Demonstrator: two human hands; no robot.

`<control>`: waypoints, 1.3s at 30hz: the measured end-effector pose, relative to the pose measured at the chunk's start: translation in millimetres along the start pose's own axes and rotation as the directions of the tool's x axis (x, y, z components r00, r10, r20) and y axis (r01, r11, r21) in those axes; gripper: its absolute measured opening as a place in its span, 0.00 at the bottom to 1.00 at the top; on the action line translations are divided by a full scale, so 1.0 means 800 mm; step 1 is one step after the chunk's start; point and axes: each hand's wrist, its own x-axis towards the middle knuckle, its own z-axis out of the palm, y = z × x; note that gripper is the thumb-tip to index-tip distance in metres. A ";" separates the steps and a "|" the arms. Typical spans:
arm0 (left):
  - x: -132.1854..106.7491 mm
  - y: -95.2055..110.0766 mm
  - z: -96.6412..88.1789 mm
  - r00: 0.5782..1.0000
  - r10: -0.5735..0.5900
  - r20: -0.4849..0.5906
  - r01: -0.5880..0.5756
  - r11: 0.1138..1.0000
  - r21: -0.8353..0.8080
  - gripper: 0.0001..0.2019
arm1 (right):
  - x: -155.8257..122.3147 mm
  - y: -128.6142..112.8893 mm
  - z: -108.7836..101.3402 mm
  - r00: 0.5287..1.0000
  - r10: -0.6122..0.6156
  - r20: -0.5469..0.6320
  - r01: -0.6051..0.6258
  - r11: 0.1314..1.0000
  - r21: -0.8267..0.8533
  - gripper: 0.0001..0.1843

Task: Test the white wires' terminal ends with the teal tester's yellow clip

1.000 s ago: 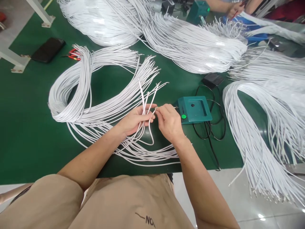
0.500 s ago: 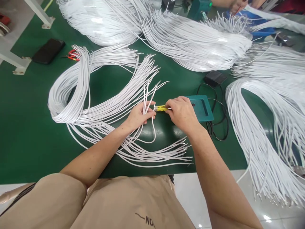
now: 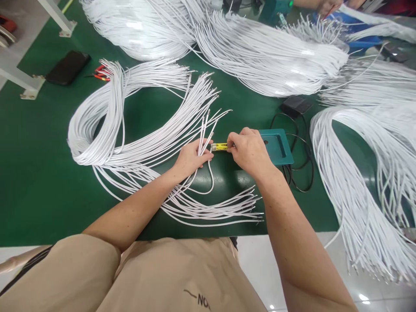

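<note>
My left hand (image 3: 191, 160) is closed around a few thin white cables (image 3: 203, 128), whose ends stick up past the fingers. One of them bends down in a loose loop below the hand. From the right, my right hand (image 3: 248, 149) pinches a short yellow piece with dark markings and a grey metal-looking end (image 3: 221, 147). That grey end meets a cable at my left fingertips; whether it is fixed to it I cannot tell. A coiled bundle of white cables (image 3: 84, 130) lies to the left, with its loose ends fanning out behind and below my left hand.
A teal tray-like device (image 3: 285, 147) with a black cord (image 3: 303, 190) sits beyond my right hand. Large white cable bundles (image 3: 269, 56) lie at the back, and another bundle (image 3: 351, 190) hangs over the right edge. A black phone-like object (image 3: 67, 68) and red-handled pliers (image 3: 101, 73) lie back left. Another person's hand (image 3: 326, 6) shows at the top.
The cable ends in my left hand have tilted slightly to the right. Both hands keep their hold, and the whole view has shifted a little.
</note>
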 end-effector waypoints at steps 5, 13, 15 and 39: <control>0.004 -0.002 0.000 1.000 -0.025 0.017 0.026 0.997 -0.075 0.24 | -0.019 0.005 0.007 0.974 0.110 -0.197 -0.125 0.990 -0.068 0.13; 0.001 0.000 -0.010 1.000 -0.019 0.023 0.023 0.987 -0.159 0.26 | -0.027 -0.008 0.012 0.899 0.278 -0.338 -0.307 0.951 -0.036 0.21; -0.001 -0.001 -0.015 1.000 -0.001 0.021 0.006 0.972 -0.235 0.29 | -0.033 -0.040 0.008 0.924 0.166 -0.344 -0.155 0.986 0.061 0.18; -0.027 0.015 -0.046 0.983 -0.044 0.178 0.088 0.966 -0.244 0.11 | -0.049 -0.111 0.009 0.867 0.469 0.168 -0.441 0.567 0.696 0.15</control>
